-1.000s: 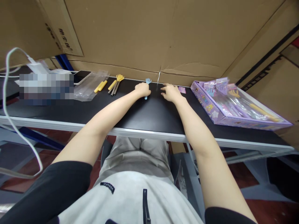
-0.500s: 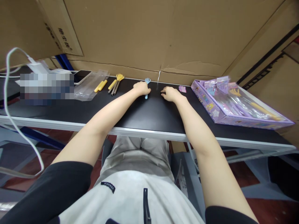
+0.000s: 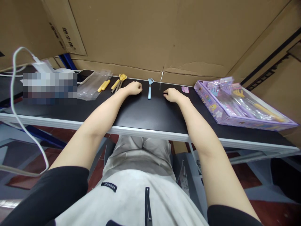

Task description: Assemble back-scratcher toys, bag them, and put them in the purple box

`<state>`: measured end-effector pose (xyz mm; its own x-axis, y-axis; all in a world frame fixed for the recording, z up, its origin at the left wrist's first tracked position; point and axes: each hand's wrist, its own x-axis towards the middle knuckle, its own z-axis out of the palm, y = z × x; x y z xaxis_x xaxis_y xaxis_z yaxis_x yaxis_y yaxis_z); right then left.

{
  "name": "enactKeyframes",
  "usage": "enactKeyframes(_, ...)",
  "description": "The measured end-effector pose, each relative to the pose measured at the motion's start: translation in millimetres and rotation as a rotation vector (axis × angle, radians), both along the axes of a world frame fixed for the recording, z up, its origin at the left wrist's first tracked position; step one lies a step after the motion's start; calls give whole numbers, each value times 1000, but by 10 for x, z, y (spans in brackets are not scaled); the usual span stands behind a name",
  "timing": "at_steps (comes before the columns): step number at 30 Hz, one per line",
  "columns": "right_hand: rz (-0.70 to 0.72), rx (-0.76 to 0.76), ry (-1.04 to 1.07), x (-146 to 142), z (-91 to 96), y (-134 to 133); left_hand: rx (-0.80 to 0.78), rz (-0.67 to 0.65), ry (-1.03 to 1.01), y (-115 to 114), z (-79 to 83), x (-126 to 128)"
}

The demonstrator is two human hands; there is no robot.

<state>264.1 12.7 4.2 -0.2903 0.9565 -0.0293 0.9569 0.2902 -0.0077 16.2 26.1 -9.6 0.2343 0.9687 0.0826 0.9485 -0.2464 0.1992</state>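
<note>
A small light-blue hand-shaped back scratcher (image 3: 149,91) lies on the black tabletop between my hands, its claw pointing away from me. My left hand (image 3: 134,88) rests to the left of it, closed in a loose fist with nothing visible inside. To the right of the scratcher, my right hand (image 3: 172,94) lies on the table, fingers loosely bent and slightly apart, holding nothing. Just beyond my left hand are a yellow claw head (image 3: 122,77), dark metal rods (image 3: 118,86) and a yellow handle (image 3: 115,84). My left forearm partly covers the rods.
Two yellow handles (image 3: 103,85) lie beside a clear plastic bag (image 3: 90,91) and a phone (image 3: 86,76). A purple display box (image 3: 217,114) of wrapped scratchers stands at right, near a small pink card (image 3: 185,89). Cardboard (image 3: 141,37) walls the back; a white cable (image 3: 17,119) hangs left.
My left hand has let go of the blue back scratcher and moved left, leaving it lying on the table. My right hand has barely moved.
</note>
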Motion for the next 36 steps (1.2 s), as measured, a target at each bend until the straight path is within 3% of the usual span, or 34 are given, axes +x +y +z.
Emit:
enactKeyframes(7, 13, 11, 4, -8, -8, -8, 13, -45, 82, 13, -48, 0)
enactKeyframes(11, 5, 23, 2, -4, -13, -7, 31, -1, 66, -13, -65, 31)
enactKeyframes(16, 13, 18, -1, -3, -12, -1, 94, 113, -17, -113, -68, 209)
enactKeyframes(25, 11, 9, -16, -13, -8, -3, 70, 107, -113, -258, -38, 527)
enactKeyframes(30, -1, 14, -3, -10, -21, 13, -42, 128, -46, -218, -2, 512)
enactKeyframes(36, -26, 25, 82, 30, -76, 94, -16, 72, 20, -152, -23, 418)
